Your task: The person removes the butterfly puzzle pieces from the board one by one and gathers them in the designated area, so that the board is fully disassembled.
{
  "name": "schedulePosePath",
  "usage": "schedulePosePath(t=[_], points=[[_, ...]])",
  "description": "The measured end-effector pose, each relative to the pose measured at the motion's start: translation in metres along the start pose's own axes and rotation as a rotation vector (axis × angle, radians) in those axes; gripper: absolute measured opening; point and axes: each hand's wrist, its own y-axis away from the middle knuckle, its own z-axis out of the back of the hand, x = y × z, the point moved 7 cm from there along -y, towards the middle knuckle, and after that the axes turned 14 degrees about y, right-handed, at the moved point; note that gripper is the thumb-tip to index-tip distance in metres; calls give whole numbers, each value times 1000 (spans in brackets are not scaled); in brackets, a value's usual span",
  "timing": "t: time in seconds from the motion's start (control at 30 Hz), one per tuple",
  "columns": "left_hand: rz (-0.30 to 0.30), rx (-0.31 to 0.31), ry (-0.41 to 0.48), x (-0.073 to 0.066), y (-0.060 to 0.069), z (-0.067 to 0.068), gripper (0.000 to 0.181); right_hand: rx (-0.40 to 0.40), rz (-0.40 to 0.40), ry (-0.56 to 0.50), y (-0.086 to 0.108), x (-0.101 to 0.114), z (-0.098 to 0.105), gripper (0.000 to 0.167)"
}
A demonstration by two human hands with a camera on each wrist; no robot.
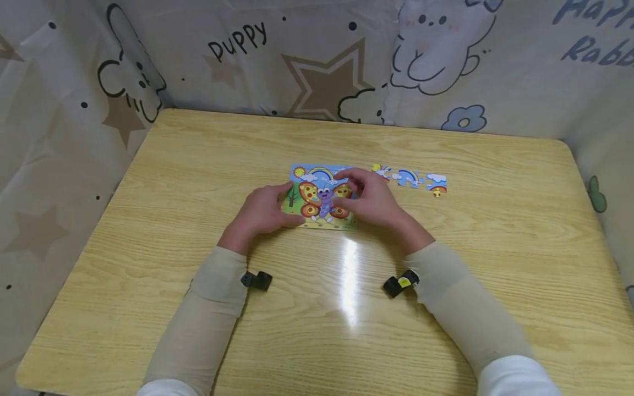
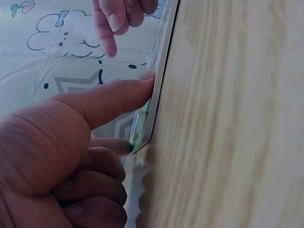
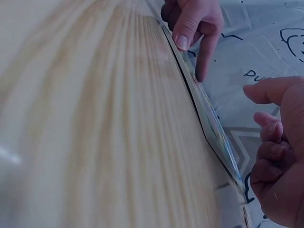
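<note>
A butterfly picture puzzle lies flat on the table. At its left end, my left hand touches it with a spread thumb and index finger. In the left wrist view, that thumb rests on the puzzle's near edge, and the other fingers are curled beneath. Just above the puzzle's right part hovers my right hand, thumb and index finger apart. No piece shows between them in the right wrist view, where the puzzle's edge runs beside the hand. My right hand hides part of the puzzle's right side.
Right of the puzzle lie three loose pieces: one partly behind my right hand, a rainbow one and a cloud one. Printed cloth surrounds the wooden table at back and sides.
</note>
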Motion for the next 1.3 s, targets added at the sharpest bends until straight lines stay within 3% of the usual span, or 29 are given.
schedulePosePath(t=[0.63,1.3], points=[[6,8,23,-1,-1,1,94,65,6,67,-29,11,-32,49],[7,-1,37,0,0,0,93,211,-50,168,-41,1,-44,47]])
